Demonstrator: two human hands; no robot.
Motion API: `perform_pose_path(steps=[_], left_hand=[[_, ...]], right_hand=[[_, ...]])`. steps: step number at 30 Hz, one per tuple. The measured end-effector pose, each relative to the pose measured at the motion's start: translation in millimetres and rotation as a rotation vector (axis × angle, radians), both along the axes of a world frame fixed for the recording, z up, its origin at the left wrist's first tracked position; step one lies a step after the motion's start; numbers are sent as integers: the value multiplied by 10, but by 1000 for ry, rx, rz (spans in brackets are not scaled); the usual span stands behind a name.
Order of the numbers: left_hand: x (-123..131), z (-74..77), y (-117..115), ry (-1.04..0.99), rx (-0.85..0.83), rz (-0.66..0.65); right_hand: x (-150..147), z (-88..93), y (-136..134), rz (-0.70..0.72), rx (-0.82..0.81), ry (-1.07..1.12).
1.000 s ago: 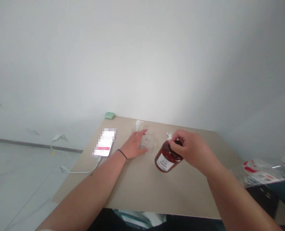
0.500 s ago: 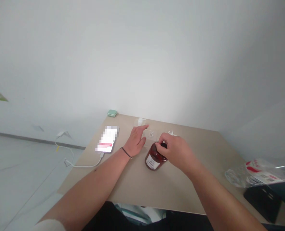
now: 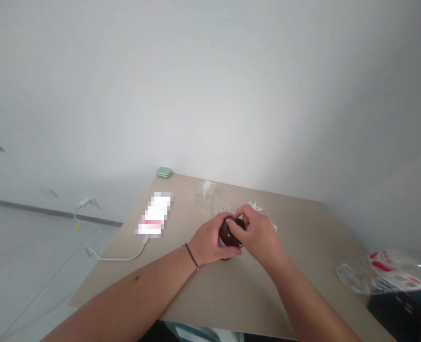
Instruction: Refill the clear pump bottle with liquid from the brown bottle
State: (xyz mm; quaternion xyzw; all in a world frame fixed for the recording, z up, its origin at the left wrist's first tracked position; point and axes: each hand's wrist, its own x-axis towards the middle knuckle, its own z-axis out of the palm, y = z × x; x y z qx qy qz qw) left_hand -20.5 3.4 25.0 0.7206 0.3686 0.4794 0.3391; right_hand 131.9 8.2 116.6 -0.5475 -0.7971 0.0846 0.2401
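A dark reddish-brown bottle (image 3: 228, 235) stands on the table between my hands, its label largely hidden. My left hand (image 3: 210, 240) wraps round its body from the left. With bent fingers, my right hand (image 3: 258, 232) grips the black cap (image 3: 240, 222) on top. Just behind the bottle lies a clear plastic piece (image 3: 220, 205). Farther back is a clear stand (image 3: 203, 197) with a white item (image 3: 206, 186) in it. White crumpled bits (image 3: 255, 205) lie beyond my right hand.
A phone (image 3: 155, 213) lies at the left of the table (image 3: 303, 247), its white cable (image 3: 117, 259) trailing over the edge. A mint-green case (image 3: 163, 172) sits at the back left corner. On the right are a clear plastic bottle (image 3: 356, 278) with a red-and-white label and a black object (image 3: 395, 311).
My left hand has moved from beside the clear plastic pieces to the bottle and closed round it. My right hand stays on the cap. The view has shifted slightly.
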Motion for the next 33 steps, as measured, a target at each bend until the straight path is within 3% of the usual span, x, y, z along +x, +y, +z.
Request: perform_pose_path(steps=[5, 11, 15, 19, 26, 33], left_hand=[[24, -30, -7, 27, -42, 58], [37, -19, 51, -36, -69, 14], [49, -38, 65, -21, -109, 44], [62, -74, 67, 1, -98, 71], [86, -156, 54, -49, -19, 86], [90, -203, 60, -81, -21, 66]], right_hand=[[72, -245, 40, 58, 105, 316], [55, -426, 85, 122, -105, 719], [102, -483, 91, 221, -164, 782], [141, -569, 84, 329, -114, 803], [59, -787, 29, 322, -37, 1019], [29, -855, 0, 374, -35, 1089]])
